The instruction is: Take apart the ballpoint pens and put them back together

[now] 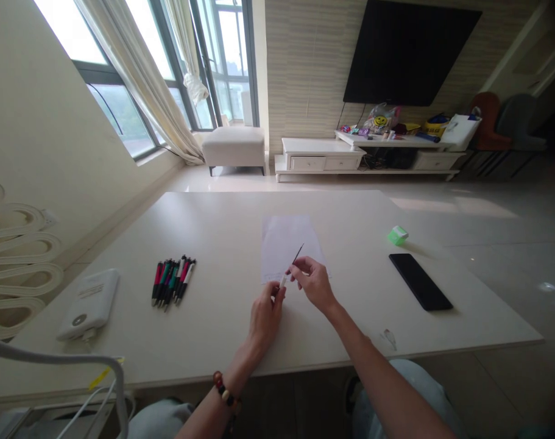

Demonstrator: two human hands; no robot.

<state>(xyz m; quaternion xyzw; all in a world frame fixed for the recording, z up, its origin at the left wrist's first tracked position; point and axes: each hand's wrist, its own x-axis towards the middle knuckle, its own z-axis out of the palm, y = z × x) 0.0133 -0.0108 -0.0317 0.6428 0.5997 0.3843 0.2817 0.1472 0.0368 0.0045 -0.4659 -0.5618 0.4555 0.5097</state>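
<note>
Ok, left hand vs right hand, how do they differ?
The left hand has a beaded bracelet at its wrist; the right hand has none. The left hand grips the pale end of the pen, while the right hand pinches higher, nearer the dark tip. The left hand sits off the paper; the right hand is at its near edge. Both are bare and hold the same pen.
</note>
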